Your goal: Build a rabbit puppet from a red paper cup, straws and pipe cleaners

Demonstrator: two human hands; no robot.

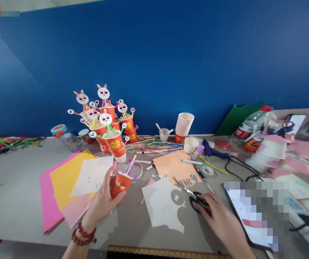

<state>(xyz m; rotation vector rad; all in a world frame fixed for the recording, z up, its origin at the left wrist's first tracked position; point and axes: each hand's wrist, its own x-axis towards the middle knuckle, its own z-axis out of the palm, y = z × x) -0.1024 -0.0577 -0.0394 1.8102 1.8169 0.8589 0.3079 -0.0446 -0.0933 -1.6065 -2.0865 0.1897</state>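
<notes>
Across the grey table (17,201), coloured sheets (61,183) lie leftward, rabbit-topped cups (113,141) crowd behind, a cut white sheet (158,208) sits midway. Before those cups, the left hand (106,199) grasps a tilted red cup (121,184) sprouting purple stems (129,167); the right hand (215,212) touches black-handled scissors (194,196), grip unclear to me.

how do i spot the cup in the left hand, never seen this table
From the blue wall, drop to the rabbit-faced red cups in front of it, left of centre. Just below them in the picture, the left hand holds a tilted red cup. Purple stems stick up from it, and unlike its neighbours it shows no rabbit face.
</notes>
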